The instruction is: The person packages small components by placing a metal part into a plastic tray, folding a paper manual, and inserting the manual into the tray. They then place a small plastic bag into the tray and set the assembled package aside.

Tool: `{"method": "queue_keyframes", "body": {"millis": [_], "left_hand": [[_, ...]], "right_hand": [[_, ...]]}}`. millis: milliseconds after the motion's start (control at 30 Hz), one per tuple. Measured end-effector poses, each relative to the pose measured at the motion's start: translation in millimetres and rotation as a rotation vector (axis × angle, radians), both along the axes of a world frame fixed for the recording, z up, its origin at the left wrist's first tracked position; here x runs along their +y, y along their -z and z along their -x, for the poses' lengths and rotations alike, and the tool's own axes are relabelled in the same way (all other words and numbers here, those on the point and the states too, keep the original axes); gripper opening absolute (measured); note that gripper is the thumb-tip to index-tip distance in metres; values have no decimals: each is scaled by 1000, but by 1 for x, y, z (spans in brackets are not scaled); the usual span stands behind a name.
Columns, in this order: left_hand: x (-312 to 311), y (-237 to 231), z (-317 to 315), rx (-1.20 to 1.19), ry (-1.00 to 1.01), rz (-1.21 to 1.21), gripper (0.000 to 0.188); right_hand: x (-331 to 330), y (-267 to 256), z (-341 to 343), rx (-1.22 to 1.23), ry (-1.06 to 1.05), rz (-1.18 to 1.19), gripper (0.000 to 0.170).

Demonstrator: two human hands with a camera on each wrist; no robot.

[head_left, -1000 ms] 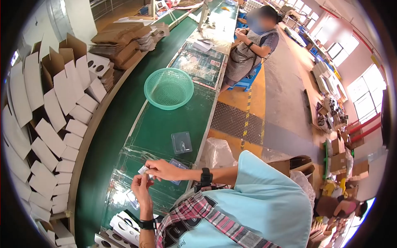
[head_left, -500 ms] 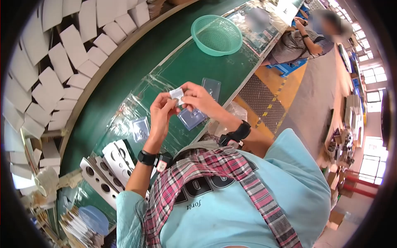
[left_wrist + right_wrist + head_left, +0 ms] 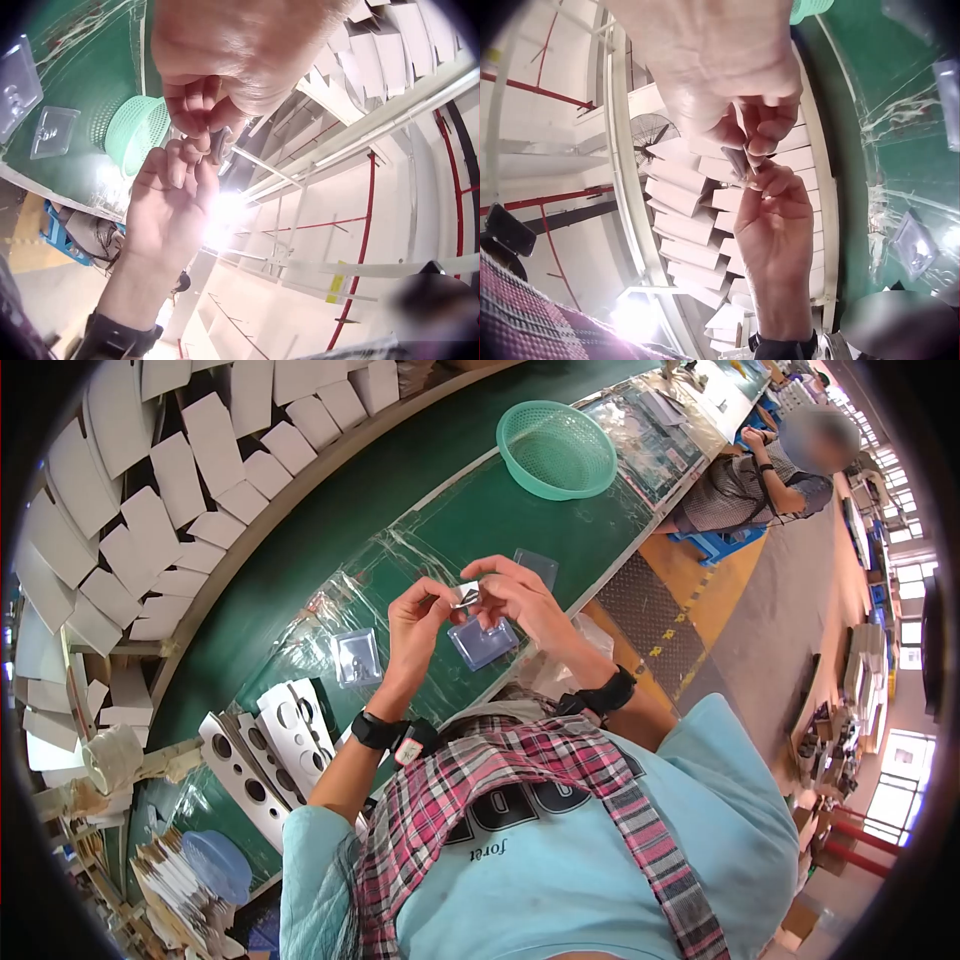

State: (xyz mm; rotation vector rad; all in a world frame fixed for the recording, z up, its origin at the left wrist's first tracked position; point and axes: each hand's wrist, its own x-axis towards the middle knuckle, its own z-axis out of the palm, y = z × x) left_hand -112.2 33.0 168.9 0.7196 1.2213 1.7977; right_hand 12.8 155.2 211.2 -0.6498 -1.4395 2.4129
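Note:
Over the green work surface (image 3: 330, 570), both hands meet at a small white folded piece (image 3: 467, 592) with a dark mark; its exact kind cannot be told. My left hand (image 3: 415, 625) pinches its left side with thumb and fingertips. My right hand (image 3: 520, 605) holds the other side between thumb and fingers. Seen from the right wrist, the piece (image 3: 736, 159) looks thin, with a greyish face, and the fingers cover much of it. Below the hands lies a clear plastic blister tray (image 3: 482, 643). Another blister tray (image 3: 357, 658) is left of the left wrist.
A green plastic basket (image 3: 556, 450) stands further along the bench. White cards with round holes (image 3: 295, 725) stand near my left forearm. White open boxes (image 3: 180, 480) line the far left. Another person (image 3: 740, 485) sits beyond the basket.
The head view has swung, so the bench and basket appear shifted. Both hands stay together at the white piece, which has turned and shows a dark mark; the right fingers are more spread.

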Motion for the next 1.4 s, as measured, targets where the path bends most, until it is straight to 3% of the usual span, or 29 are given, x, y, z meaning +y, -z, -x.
{"method": "queue_keyframes", "body": {"millis": [33, 133, 200, 300, 400, 533, 633, 733, 767, 833, 900, 1000, 1067, 1100, 1200, 1300, 1400], "left_hand": [[0, -1, -1, 32, -5, 22, 10], [1, 0, -5, 101, 2, 53, 8], [3, -2, -7, 118, 28, 32, 6], [-2, -23, -9, -214, -11, 54, 15], [-3, -17, -1, -92, 61, 220, 29], [-5, 1, 7, 78, 193, 245, 19], [-9, 3, 1, -59, 131, 197, 17], [-7, 13, -8, -325, 26, 145, 15], [-4, 18, -12, -395, 11, 116, 13], [-3, 17, -26, -527, 40, 93, 14], [-2, 40, -31, -666, 121, 56, 19], [-31, 46, -21, -428, 124, 147, 21], [-69, 84, -23, -70, -73, 265, 20], [-96, 84, -20, 247, -147, 502, 17], [-175, 134, -22, 579, -421, 724, 22], [-228, 152, -21, 947, -381, 964, 44], [-244, 182, -17, 1127, -353, 1127, 46]], "right_hand": [[-2, -5, 0, -24, 21, 32, 12], [3, 11, 1, -169, -62, -365, 16], [4, 12, 1, -164, -50, -411, 16], [6, 10, 0, -195, -24, -466, 15], [0, 8, 2, -178, 23, -584, 14], [-3, 13, 7, -151, 32, -687, 14], [-9, 11, 7, -229, 16, -638, 14], [-11, 27, 20, 28, 147, -615, 26], [-11, 24, 21, 41, 32, -385, 38], [-17, 21, 28, 38, -77, -450, 44], [-26, 13, 31, -55, -90, -204, 39], [-19, 41, 34, 4, -107, -373, 36], [-5, 59, 28, -121, -195, -422, 33], [-2, 66, 27, -177, -230, -452, 32], [-1, 80, 25, -211, -332, -401, 29], [-12, 86, 29, -256, -475, -352, 26], [-21, 81, 31, -289, -544, -385, 23]]}}
